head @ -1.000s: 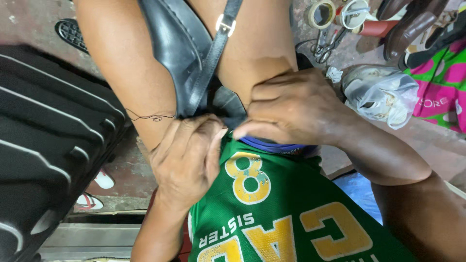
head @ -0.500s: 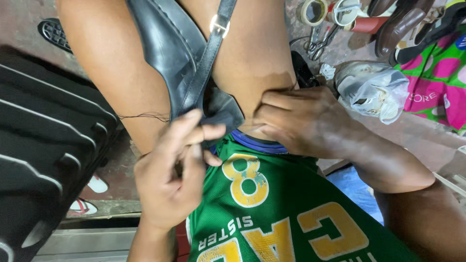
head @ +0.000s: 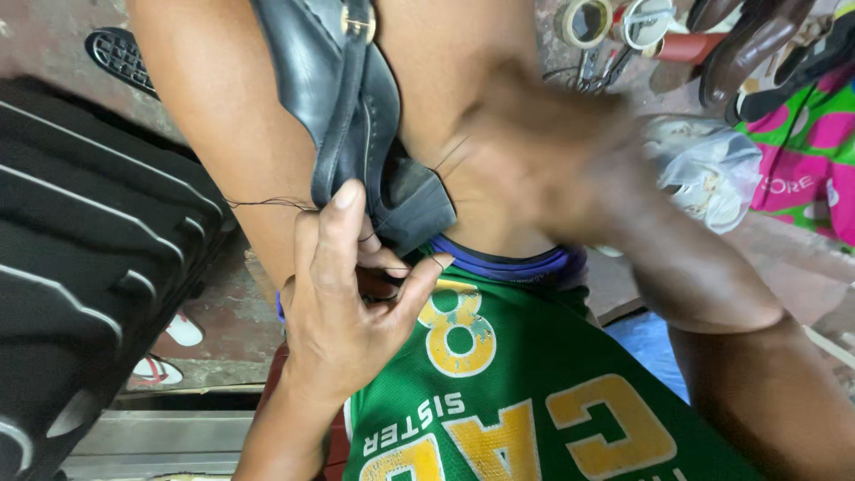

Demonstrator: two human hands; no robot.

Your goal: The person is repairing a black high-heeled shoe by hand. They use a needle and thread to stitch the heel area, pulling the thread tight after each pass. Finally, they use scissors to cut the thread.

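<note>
A black leather shoe (head: 356, 107) with a strap and a gold buckle (head: 359, 22) is wedged between my bare knees. My left hand (head: 347, 303) grips its lower end, thumb pressed on the strap and fingers under the heel part. A thin dark thread (head: 258, 203) trails left from the shoe across my thigh. More strands (head: 450, 156) run from the shoe towards my right hand (head: 543, 142). That hand is blurred by motion in front of my right knee and seems pinched on the thread.
A black ribbed suitcase (head: 80, 267) fills the left side. On the ground at the right lie a clear plastic bag (head: 712, 169), tape rolls (head: 583, 22), metal tools (head: 588, 67), brown shoes (head: 748, 44) and a pink-green cloth (head: 802, 151).
My right hand has left the shoe's lower end and swung up and to the right, drawing the thread out. My left hand has shifted its grip, thumb now up on the strap.
</note>
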